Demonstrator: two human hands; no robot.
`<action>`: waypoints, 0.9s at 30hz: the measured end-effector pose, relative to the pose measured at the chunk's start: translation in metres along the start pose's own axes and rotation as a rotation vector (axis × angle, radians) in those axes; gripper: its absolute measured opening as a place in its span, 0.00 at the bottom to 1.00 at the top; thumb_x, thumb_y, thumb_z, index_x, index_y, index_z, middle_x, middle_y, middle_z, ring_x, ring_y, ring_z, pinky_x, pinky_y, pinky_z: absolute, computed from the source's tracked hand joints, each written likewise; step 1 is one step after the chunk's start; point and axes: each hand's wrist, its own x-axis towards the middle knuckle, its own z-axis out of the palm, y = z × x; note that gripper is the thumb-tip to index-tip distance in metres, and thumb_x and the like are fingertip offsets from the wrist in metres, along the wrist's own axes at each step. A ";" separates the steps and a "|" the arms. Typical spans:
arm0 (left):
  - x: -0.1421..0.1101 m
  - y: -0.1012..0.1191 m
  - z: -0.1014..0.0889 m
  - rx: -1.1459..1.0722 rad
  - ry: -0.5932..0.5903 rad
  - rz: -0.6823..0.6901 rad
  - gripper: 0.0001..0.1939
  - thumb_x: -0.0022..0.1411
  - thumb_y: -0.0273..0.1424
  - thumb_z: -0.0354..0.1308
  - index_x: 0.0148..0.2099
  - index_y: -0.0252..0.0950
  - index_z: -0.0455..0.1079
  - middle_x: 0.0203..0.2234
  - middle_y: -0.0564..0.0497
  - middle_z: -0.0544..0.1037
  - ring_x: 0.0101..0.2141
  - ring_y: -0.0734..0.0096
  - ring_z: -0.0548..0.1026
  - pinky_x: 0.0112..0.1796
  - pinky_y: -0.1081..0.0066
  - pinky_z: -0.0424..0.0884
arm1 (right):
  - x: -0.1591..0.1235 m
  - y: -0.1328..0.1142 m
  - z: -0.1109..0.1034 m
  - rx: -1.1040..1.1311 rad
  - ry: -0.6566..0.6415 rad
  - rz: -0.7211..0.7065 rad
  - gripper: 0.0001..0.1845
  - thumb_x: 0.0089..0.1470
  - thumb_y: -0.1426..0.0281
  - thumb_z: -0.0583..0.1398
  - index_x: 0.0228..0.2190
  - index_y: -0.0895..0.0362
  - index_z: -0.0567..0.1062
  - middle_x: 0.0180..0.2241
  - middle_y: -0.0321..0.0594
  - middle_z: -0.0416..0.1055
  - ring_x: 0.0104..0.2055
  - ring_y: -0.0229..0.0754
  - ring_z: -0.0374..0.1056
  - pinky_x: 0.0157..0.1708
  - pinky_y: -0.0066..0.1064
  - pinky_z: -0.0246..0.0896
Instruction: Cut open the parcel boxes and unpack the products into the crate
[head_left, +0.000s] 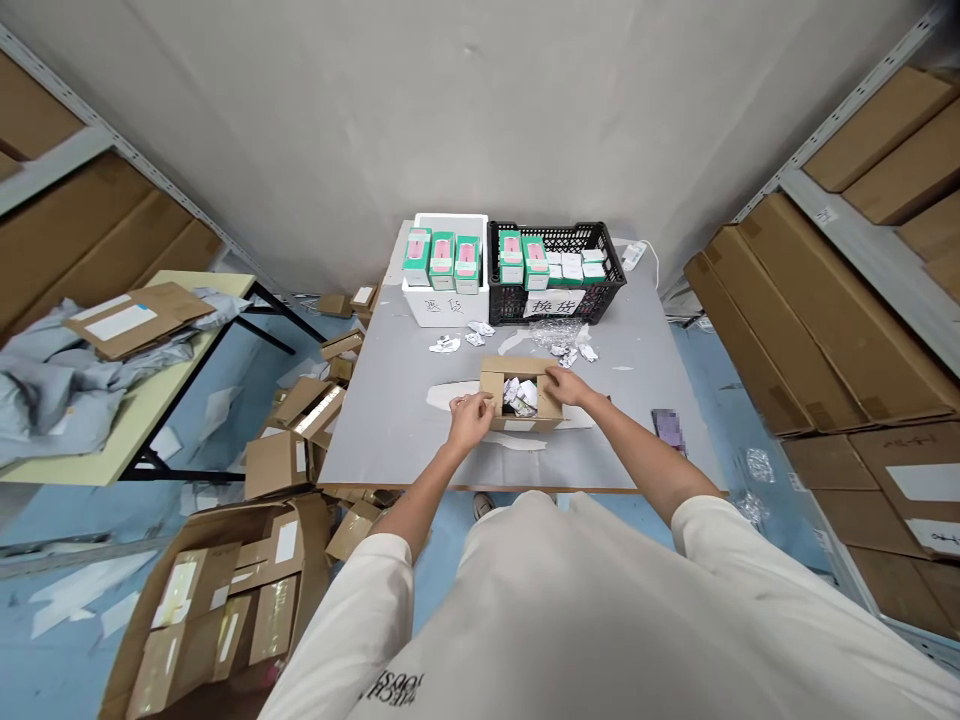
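A small cardboard box (493,383) stands on the grey table with its top flaps folded out. Crumpled white paper (523,397) fills its inside. My left hand (471,418) is at the box's left side, fingers bent and closed on the flap edge there. At the far right corner, my right hand (568,386) grips the right flap between thumb and fingers. What lies under the paper is hidden.
Behind the box stand a white foam bin (442,312) and a black crate (611,285), both holding green-and-white boxes. Crumpled paper scraps (445,344) and clear bubble wrap (555,332) lie before them. A phone (667,428) rests at right; a large carton (315,540) of boxes sits lower left.
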 end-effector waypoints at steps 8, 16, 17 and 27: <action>0.010 0.004 0.001 0.238 -0.320 0.335 0.40 0.57 0.30 0.67 0.70 0.49 0.61 0.64 0.43 0.66 0.67 0.49 0.60 0.63 0.49 0.55 | -0.008 -0.018 0.020 -0.058 0.046 0.056 0.41 0.59 0.57 0.63 0.67 0.60 0.60 0.68 0.58 0.58 0.69 0.62 0.52 0.64 0.48 0.53; 0.022 0.011 0.002 0.320 -0.294 0.425 0.45 0.51 0.29 0.72 0.69 0.48 0.61 0.65 0.39 0.66 0.70 0.40 0.53 0.67 0.35 0.39 | -0.008 -0.027 0.034 -0.117 0.107 0.109 0.42 0.58 0.55 0.63 0.67 0.56 0.58 0.67 0.58 0.57 0.69 0.63 0.50 0.63 0.51 0.54; 0.018 0.010 -0.002 0.328 -0.254 0.406 0.45 0.51 0.31 0.73 0.69 0.47 0.60 0.66 0.39 0.65 0.70 0.40 0.52 0.67 0.35 0.37 | -0.008 -0.027 0.035 -0.117 0.110 0.110 0.42 0.58 0.56 0.63 0.67 0.56 0.57 0.67 0.59 0.57 0.69 0.64 0.49 0.63 0.51 0.54; 0.008 -0.010 -0.015 0.433 -0.134 0.027 0.59 0.45 0.48 0.77 0.73 0.35 0.54 0.63 0.27 0.66 0.67 0.31 0.56 0.66 0.34 0.41 | -0.011 -0.029 0.038 -0.098 0.130 0.109 0.38 0.58 0.64 0.58 0.68 0.58 0.58 0.67 0.59 0.57 0.68 0.65 0.51 0.63 0.52 0.55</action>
